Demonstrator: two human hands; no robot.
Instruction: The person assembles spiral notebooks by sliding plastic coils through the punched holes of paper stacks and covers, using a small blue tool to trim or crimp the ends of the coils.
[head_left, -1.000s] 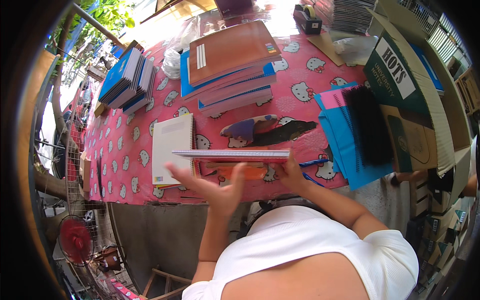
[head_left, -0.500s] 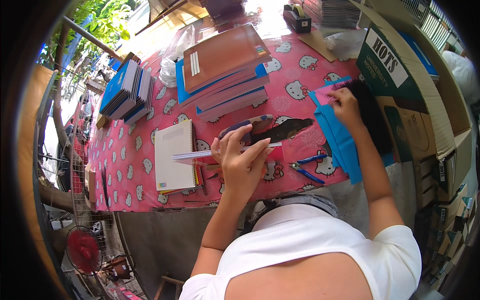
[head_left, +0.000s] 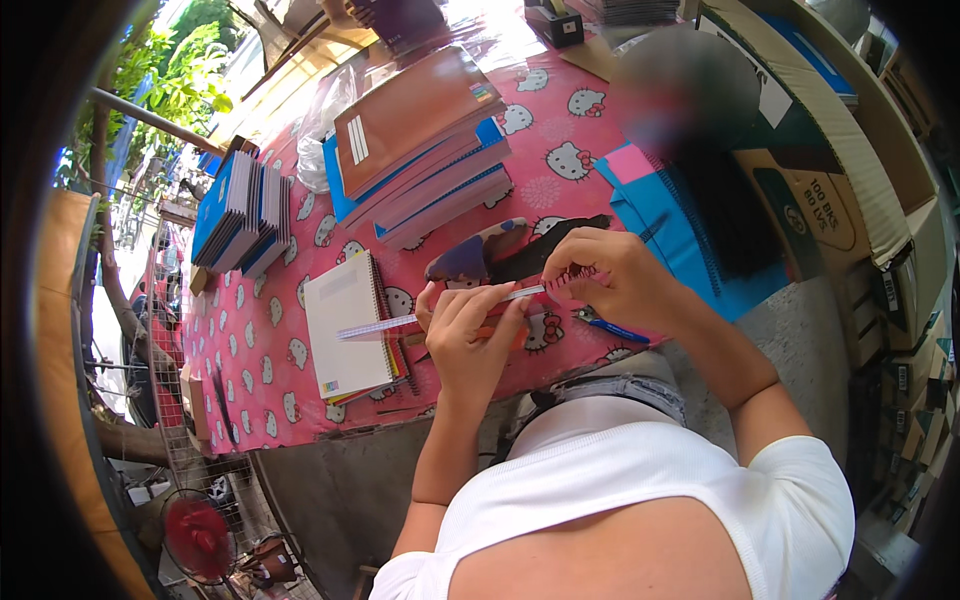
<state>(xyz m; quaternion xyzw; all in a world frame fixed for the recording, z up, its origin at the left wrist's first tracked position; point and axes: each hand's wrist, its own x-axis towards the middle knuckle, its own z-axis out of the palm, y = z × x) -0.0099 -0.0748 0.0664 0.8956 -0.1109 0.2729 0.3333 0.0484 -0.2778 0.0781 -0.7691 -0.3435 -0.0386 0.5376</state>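
My left hand (head_left: pixel 466 338) grips a thin notebook (head_left: pixel 376 328), seen nearly edge-on, held up over the table's near side. At the notebook's right end, my right hand (head_left: pixel 618 272) pinches a pink spiral coil (head_left: pixel 574 279), its fingertips close to those of the left. Whether the coil has entered the holes is too small to tell. Blue-handled cutting pliers (head_left: pixel 612 326) lie just under the right hand. Beyond the hands is a patterned cloth piece (head_left: pixel 474 254). A white-covered spiral notebook (head_left: pixel 343 318) rests on others at the left.
Brown and blue notebooks form a tall stack (head_left: pixel 420 120); more blue notebooks (head_left: pixel 240 215) stand at left. Black coils (head_left: pixel 738 215) lie on blue sheeting (head_left: pixel 650 215) at right, beside a cardboard box (head_left: pixel 815 195). A tape dispenser (head_left: pixel 556 24) sits at the back. A blurred patch hides the far right.
My right hand has come from the coils on the blue sheeting to the notebook's right end, bringing a pink coil. The left hand keeps its hold on the notebook. The view has shifted slightly.
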